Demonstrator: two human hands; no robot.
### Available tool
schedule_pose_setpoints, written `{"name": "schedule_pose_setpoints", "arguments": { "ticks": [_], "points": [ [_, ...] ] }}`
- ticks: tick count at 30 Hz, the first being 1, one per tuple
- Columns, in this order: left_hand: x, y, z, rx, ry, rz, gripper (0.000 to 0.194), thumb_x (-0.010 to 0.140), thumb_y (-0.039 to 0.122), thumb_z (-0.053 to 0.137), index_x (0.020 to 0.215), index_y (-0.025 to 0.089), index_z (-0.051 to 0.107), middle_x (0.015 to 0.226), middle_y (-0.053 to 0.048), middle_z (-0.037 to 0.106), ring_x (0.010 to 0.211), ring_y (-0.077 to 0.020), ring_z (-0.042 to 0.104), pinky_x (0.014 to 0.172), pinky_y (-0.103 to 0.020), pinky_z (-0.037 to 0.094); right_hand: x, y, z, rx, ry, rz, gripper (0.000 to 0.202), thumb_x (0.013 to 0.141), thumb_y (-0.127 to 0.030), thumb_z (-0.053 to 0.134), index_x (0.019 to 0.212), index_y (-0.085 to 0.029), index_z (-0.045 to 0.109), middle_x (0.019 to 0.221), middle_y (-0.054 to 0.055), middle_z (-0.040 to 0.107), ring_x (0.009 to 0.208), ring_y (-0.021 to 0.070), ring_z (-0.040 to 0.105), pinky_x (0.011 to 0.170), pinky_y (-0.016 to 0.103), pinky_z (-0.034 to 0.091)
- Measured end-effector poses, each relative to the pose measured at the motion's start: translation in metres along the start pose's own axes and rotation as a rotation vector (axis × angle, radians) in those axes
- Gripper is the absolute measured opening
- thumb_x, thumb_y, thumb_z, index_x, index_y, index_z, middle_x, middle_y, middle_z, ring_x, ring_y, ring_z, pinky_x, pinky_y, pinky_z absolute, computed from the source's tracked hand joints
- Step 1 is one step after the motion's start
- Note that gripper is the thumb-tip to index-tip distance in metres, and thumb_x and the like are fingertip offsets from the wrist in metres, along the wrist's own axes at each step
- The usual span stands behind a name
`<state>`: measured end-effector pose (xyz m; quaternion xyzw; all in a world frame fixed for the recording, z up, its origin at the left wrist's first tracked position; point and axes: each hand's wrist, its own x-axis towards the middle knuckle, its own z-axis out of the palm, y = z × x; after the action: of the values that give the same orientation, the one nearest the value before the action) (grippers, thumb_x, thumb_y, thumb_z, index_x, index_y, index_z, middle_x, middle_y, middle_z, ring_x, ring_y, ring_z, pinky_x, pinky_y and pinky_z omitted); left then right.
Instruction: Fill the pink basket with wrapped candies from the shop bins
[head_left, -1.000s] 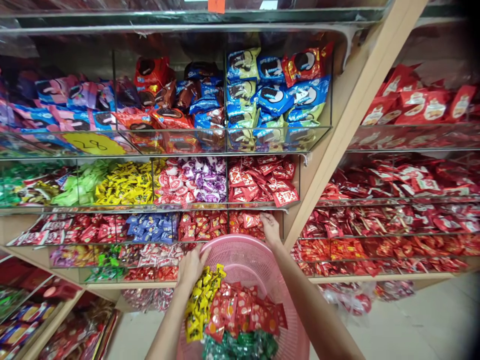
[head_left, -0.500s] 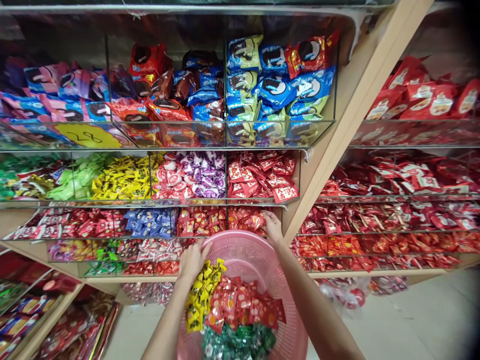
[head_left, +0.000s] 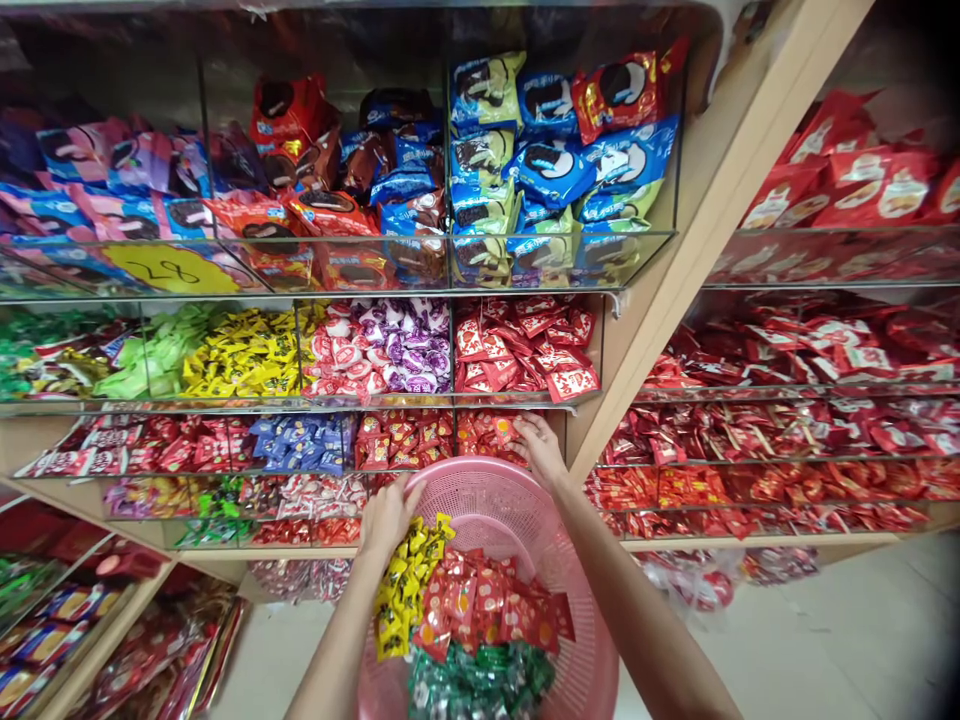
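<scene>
Shifted slightly leftward, the right hand (head_left: 541,448) has fingers bent at shelved red packets (head_left: 480,432); whether it grips one, I cannot tell. Just below it is a pink perforated basket (head_left: 487,500) of yellow packets (head_left: 411,580), red sachets (head_left: 491,608) and green sweets (head_left: 484,680), the left hand (head_left: 386,515) clasping its rim.

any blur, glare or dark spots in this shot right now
Head view: far upper-right corner fades to black; head view: red packets beside it look soft; head view: top shelf back is shadowed; head view: pink basket is brightly lit.
</scene>
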<state>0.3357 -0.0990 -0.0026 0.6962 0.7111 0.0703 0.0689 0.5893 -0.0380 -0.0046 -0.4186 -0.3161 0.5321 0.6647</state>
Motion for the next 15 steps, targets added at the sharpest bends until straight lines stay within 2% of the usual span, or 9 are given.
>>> {"name": "schedule_pose_setpoints", "arguments": {
  "ticks": [3,6,9,11,15],
  "points": [
    [0.0,0.001,0.0,-0.008,-0.001,-0.012,0.052,0.084,0.057,0.024,0.114,0.025,0.052,0.089,-0.01,0.067,0.084,-0.0228,0.062,0.069,-0.028,0.039,-0.022,-0.014,0.008,-0.158,-0.198,0.003,0.045,0.064,-0.035,0.068,0.105,-0.023,0.052,0.091,0.0,0.057,0.065,0.0086,0.054,0.059,0.024,0.051],
    [0.0,0.0,0.001,-0.011,0.005,-0.009,0.051,0.085,0.055,0.023,0.113,0.025,0.053,0.089,-0.01,0.067,0.084,-0.0223,0.062,0.069,-0.027,0.039,-0.046,-0.026,0.01,-0.334,-0.405,-0.024,0.046,0.067,-0.034,0.066,0.11,-0.023,0.052,0.101,0.003,0.057,0.078,0.0116,0.055,0.07,0.026,0.049],
    [0.001,-0.002,0.005,-0.011,0.015,-0.001,0.052,0.085,0.056,0.022,0.111,0.025,0.054,0.087,-0.009,0.067,0.082,-0.0225,0.062,0.068,-0.028,0.04,-0.063,-0.031,0.008,-0.333,-0.555,0.007,0.054,0.067,-0.03,0.068,0.115,-0.025,0.045,0.099,0.001,0.056,0.084,0.0115,0.055,0.076,0.026,0.046],
    [0.001,-0.003,0.007,-0.013,0.021,0.006,0.053,0.085,0.057,0.02,0.111,0.026,0.054,0.085,-0.009,0.067,0.08,-0.0233,0.062,0.066,-0.028,0.04,-0.071,-0.032,0.007,-0.31,-0.62,0.06,0.055,0.067,-0.03,0.069,0.115,-0.025,0.041,0.093,0.0,0.056,0.077,0.0104,0.055,0.072,0.026,0.046],
    [0.001,-0.005,0.009,-0.016,0.032,0.024,0.054,0.085,0.058,0.019,0.108,0.025,0.055,0.085,-0.009,0.067,0.079,-0.0237,0.062,0.065,-0.029,0.04,-0.08,-0.034,0.004,-0.368,-0.653,0.055,0.039,0.071,-0.035,0.065,0.104,-0.022,0.049,0.086,-0.001,0.055,0.073,0.0095,0.052,0.07,0.025,0.043]
  ]
}}
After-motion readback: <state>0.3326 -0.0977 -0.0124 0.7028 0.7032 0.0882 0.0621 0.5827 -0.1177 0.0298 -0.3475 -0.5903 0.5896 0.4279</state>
